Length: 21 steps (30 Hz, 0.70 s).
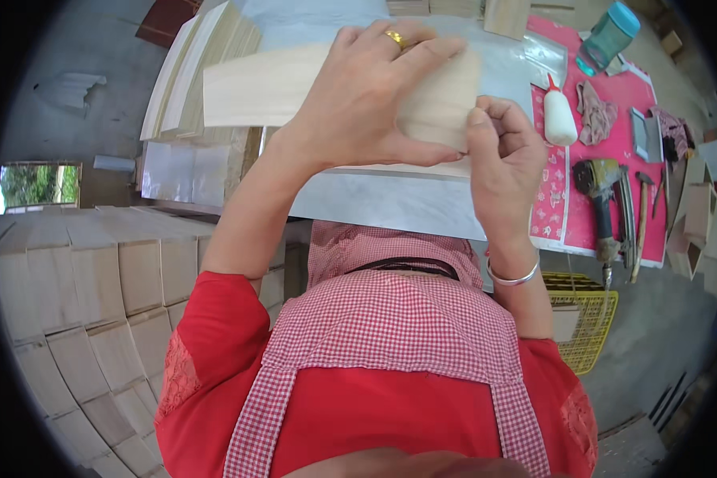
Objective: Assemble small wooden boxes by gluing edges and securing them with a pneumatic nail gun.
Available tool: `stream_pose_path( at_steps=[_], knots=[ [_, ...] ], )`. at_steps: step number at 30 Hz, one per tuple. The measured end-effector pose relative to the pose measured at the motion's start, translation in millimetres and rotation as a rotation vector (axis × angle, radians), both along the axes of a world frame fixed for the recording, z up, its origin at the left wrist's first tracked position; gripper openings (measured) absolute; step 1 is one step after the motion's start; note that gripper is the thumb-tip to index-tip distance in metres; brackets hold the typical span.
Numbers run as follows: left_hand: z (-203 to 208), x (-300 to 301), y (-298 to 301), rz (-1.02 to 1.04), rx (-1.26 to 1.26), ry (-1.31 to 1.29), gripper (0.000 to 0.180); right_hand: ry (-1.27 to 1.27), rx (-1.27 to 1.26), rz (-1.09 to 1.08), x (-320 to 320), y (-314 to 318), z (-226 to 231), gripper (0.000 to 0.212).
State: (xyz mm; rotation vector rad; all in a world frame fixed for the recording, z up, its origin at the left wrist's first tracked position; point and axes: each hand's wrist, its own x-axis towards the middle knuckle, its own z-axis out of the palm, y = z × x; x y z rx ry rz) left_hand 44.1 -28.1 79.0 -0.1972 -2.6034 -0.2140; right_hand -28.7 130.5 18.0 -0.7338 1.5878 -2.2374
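A pale, thin wooden board (255,84) lies level over the work table (390,199). My left hand (370,99), with a gold ring on one finger, spans it from above, the fingers over the top and the thumb along the near edge. At the board's right end, my right hand (508,159) pinches the near corner between thumb and curled fingers. A silver bangle (514,275) sits on my right wrist. Part of another wooden edge shows beneath the board; my hands hide the rest.
Stacked boards (199,68) stand at the table's left. On the pink cloth (570,171) at right lie a white glue bottle (559,118), a teal bottle (609,38), a rag (596,113), a power tool (601,195) and a hammer (640,227). Below are a yellow basket (601,323) and stacked wooden boxes (88,279).
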Motion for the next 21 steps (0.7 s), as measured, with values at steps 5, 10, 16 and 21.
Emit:
stream_pose_path(
  at_steps=[5, 10, 16, 21],
  knots=[
    [-3, -3, 7, -0.009, 0.063, -0.109, 0.086, -0.11, -0.024, 0.053, 11, 1, -9, 0.014],
    [-8, -2, 17, 0.036, 0.178, -0.196, 0.084, -0.266, -0.022, 0.274, 5, 15, -11, 0.019],
    [-20, 14, 3, 0.056, 0.258, -0.219, 0.082, 0.375, 0.437, 0.142, -67, 85, -43, 0.054],
    [-26, 13, 5, 0.116, 0.3, -0.355, 0.084, 0.321, 0.506, 0.302, -74, 66, -83, 0.079]
  ],
)
